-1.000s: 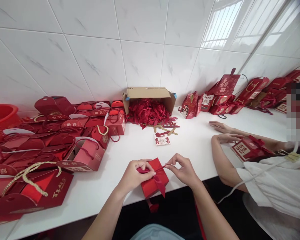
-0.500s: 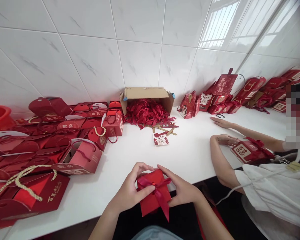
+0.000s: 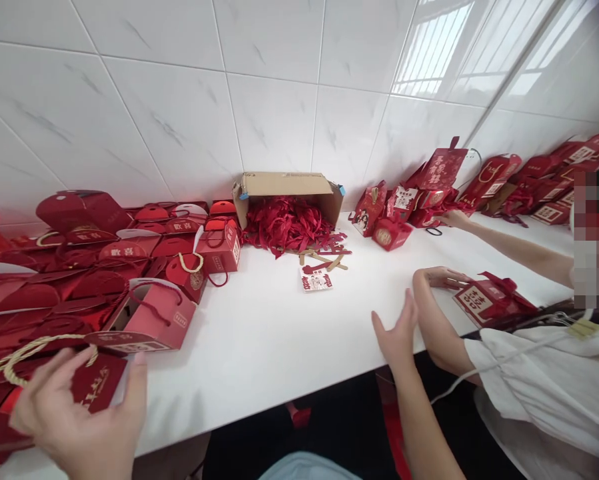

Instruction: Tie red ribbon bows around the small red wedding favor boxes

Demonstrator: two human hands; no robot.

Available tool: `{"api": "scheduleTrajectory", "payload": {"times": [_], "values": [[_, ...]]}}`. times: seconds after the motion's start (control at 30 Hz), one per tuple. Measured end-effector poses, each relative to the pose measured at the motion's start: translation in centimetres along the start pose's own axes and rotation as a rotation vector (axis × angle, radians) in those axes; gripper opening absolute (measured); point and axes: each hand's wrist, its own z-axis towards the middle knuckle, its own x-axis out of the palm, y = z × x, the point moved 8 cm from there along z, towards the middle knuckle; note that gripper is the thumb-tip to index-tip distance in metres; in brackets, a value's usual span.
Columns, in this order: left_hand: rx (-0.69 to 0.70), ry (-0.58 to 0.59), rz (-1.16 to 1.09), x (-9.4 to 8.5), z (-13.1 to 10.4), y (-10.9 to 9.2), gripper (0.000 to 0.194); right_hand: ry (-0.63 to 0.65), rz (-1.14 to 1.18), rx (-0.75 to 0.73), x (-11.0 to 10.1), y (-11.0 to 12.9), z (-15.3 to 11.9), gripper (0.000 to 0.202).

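My left hand (image 3: pixel 86 407) is spread with nothing in it, in front of a dark red gift box (image 3: pixel 104 380) with a gold rope handle at the lower left. Its fingers overlap the box; whether they touch it I cannot tell. Over the table's front edge hangs my right hand (image 3: pixel 396 327), empty, thumb and fingers apart. A small red box with a ribbon bow (image 3: pixel 392 233) sits beside a taller red bag (image 3: pixel 370 208) near the wall. Between and beyond my hands lies a printed card (image 3: pixel 316 279) on the white table (image 3: pixel 259 333).
Many red boxes (image 3: pixel 124 250) crowd the left side. A cardboard box (image 3: pixel 286 183) of red ribbons (image 3: pixel 289 223) stands against the tiled wall. At right, a person's arms rest near a red box with a bow (image 3: pixel 489 300); more red boxes (image 3: pixel 554 177) stand behind.
My hands have parted, the left moving far left and the right slightly right. The red box with the bow is out of them. A small box now stands near the wall; the person's far hand moved back.
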Motion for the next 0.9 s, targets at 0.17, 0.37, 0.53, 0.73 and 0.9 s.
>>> {"api": "scheduleTrajectory", "payload": {"times": [0.17, 0.37, 0.53, 0.73, 0.9], "values": [[0.060, 0.120, 0.348, 1.7, 0.0, 2.7, 0.075, 0.314, -0.006, 0.008, 5.7, 1.2, -4.6, 0.069], [0.061, 0.148, 0.383, 2.7, -1.2, 2.9, 0.071, 0.611, -0.260, -0.204, 9.9, 5.1, -9.3, 0.051], [0.262, -0.043, 0.159, 2.8, 0.1, 0.8, 0.094, 0.658, -0.303, -0.254, 9.8, 6.4, -10.0, 0.045], [0.157, 0.020, 0.129, 5.4, 1.8, 2.2, 0.088, 0.624, -0.292, -0.277, 9.4, 6.3, -10.0, 0.041], [0.167, -0.008, 0.134, 5.1, 1.4, 2.7, 0.076, 0.627, -0.289, -0.266, 9.3, 6.6, -9.6, 0.039]]}}
